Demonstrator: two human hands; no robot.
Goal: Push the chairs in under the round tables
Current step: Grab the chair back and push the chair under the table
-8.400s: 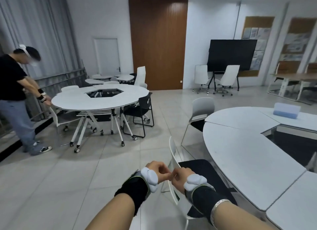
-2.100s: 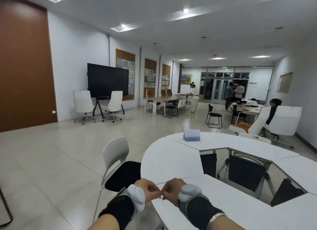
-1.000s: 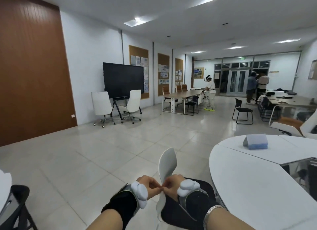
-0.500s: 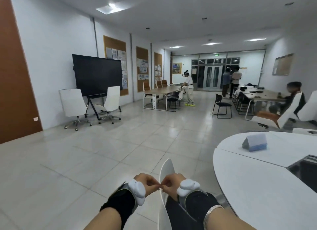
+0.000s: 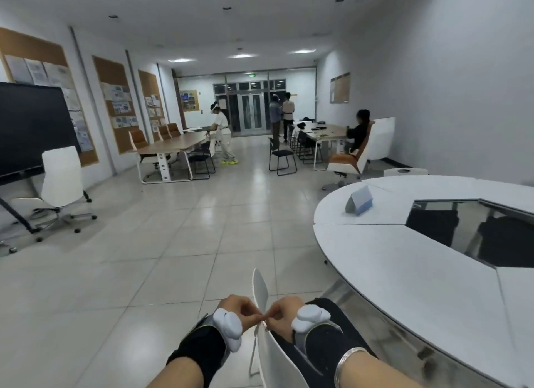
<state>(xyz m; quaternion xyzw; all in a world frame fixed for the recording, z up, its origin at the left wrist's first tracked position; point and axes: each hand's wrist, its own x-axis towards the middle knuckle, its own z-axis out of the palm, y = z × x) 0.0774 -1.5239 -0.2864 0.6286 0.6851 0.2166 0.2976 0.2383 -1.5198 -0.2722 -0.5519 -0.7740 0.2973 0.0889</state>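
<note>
Chair: white moulded-plastic chair with black seat pad (image 5: 278,364), edge-on just beside the round white segmented table (image 5: 404,272), seat partly out.
Handling: looks light, thin-shelled and stiff; should slide easily on the glossy tile floor (image 5: 202,243).
Hold: top edge of the backrest.
Left hand (image 5: 239,315): curled tight, gripping nothing.
Right hand (image 5: 284,315): likewise curled, its fingertips meeting the left's at the backrest edge.

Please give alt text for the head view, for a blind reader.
A left hand and a right hand, fingers curled and fingertips meeting, hover above a white chair beside a round white table on a tiled floor.
</note>
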